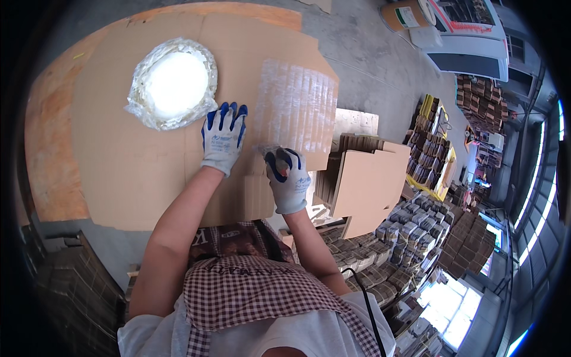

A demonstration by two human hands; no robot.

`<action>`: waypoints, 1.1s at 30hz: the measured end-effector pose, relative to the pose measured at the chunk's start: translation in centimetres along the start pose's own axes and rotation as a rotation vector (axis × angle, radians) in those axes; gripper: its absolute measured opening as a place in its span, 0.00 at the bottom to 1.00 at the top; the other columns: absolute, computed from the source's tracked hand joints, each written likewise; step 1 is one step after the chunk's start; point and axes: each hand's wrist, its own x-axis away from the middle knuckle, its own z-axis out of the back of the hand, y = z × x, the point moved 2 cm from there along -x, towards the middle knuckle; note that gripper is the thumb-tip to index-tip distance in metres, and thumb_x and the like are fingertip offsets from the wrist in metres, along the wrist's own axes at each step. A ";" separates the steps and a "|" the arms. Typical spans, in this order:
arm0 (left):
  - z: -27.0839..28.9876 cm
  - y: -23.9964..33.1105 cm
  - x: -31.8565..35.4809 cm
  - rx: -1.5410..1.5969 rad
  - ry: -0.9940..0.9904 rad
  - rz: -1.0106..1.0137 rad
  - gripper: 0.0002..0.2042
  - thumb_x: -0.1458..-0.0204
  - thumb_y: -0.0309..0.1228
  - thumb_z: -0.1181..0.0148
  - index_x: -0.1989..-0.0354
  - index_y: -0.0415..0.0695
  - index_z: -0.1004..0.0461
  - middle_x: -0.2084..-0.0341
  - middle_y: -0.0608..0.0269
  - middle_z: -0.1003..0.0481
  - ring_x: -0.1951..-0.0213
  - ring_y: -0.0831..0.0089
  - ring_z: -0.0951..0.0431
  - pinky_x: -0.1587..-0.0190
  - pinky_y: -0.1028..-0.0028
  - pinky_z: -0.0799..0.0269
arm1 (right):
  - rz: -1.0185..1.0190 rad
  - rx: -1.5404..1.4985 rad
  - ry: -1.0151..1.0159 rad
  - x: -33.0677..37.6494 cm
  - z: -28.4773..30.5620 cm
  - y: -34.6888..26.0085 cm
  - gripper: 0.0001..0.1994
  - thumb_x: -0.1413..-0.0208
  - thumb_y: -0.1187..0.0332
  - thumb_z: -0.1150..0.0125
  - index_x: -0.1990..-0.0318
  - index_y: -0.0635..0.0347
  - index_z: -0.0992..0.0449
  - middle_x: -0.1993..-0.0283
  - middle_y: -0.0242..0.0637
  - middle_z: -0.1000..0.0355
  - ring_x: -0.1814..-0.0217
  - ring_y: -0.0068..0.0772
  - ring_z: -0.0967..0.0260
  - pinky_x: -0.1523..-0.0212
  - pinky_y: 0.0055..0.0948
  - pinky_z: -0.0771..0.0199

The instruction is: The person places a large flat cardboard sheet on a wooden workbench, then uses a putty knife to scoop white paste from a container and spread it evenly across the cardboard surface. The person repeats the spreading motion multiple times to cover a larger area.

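Note:
My left hand (223, 140), in a white glove with blue fingertips, lies on a large brown cardboard sheet (154, 172) with its fingers stretched out. Just past those fingertips sits a round thing (177, 83), bright white in the middle, with a ring of crumpled clear film around it. My right hand (289, 178), gloved the same way, is at the sheet's right edge with its fingers curled in. A scrap of something clear shows by its fingertips; what it grips is mostly hidden. Ahead of it, rows of shiny clear strips (297, 104) cover the cardboard.
Under the cardboard is a wooden board (50, 160). To the right stands a stack of cut cardboard sheets (369, 184). Beyond are strapped bundles of cardboard (428, 149), a round brown drum (407, 15) and a white vehicle (467, 50) on the concrete floor.

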 end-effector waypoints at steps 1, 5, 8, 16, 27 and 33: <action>-0.2 -0.1 0.1 0.006 -0.002 -0.005 0.22 0.41 0.36 0.46 0.37 0.51 0.30 0.40 0.59 0.29 0.36 0.60 0.33 0.34 0.52 0.42 | 0.003 -0.024 -0.019 0.0 -0.1 -0.3 0.22 0.52 0.66 0.28 0.49 0.55 0.26 0.51 0.44 0.26 0.52 0.51 0.25 0.54 0.41 0.23; 0.4 0.4 -0.2 0.020 0.002 0.003 0.21 0.41 0.35 0.46 0.38 0.51 0.28 0.41 0.59 0.28 0.37 0.61 0.32 0.34 0.54 0.41 | -0.053 0.036 -0.013 -0.3 0.3 3.1 0.22 0.52 0.66 0.28 0.49 0.56 0.26 0.51 0.46 0.26 0.52 0.52 0.25 0.54 0.42 0.23; 0.8 0.3 -0.3 0.041 0.008 0.005 0.21 0.42 0.35 0.44 0.38 0.51 0.28 0.41 0.58 0.29 0.38 0.60 0.31 0.33 0.53 0.42 | -0.235 0.126 0.096 -1.2 2.6 7.5 0.20 0.49 0.67 0.29 0.50 0.60 0.26 0.50 0.48 0.27 0.53 0.52 0.25 0.54 0.41 0.24; 0.8 0.6 -0.6 0.051 0.025 0.002 0.20 0.41 0.35 0.43 0.39 0.51 0.27 0.41 0.59 0.28 0.38 0.57 0.32 0.32 0.51 0.43 | -0.069 -0.059 0.066 -1.8 2.1 5.4 0.20 0.51 0.66 0.28 0.51 0.56 0.26 0.51 0.44 0.27 0.52 0.51 0.26 0.52 0.41 0.24; 0.4 0.5 -0.5 -0.052 0.017 -0.045 0.21 0.41 0.36 0.45 0.38 0.52 0.28 0.40 0.57 0.29 0.38 0.57 0.32 0.32 0.51 0.44 | -0.101 -0.352 0.249 -8.5 2.9 7.2 0.19 0.51 0.72 0.30 0.50 0.58 0.24 0.48 0.44 0.25 0.47 0.47 0.27 0.46 0.37 0.27; 0.9 0.9 -0.9 -0.039 0.022 -0.055 0.22 0.41 0.34 0.44 0.37 0.51 0.29 0.41 0.56 0.29 0.40 0.56 0.32 0.32 0.51 0.44 | -0.364 -0.149 0.118 -12.9 3.0 12.3 0.14 0.48 0.65 0.34 0.55 0.58 0.24 0.54 0.45 0.27 0.53 0.51 0.27 0.51 0.43 0.26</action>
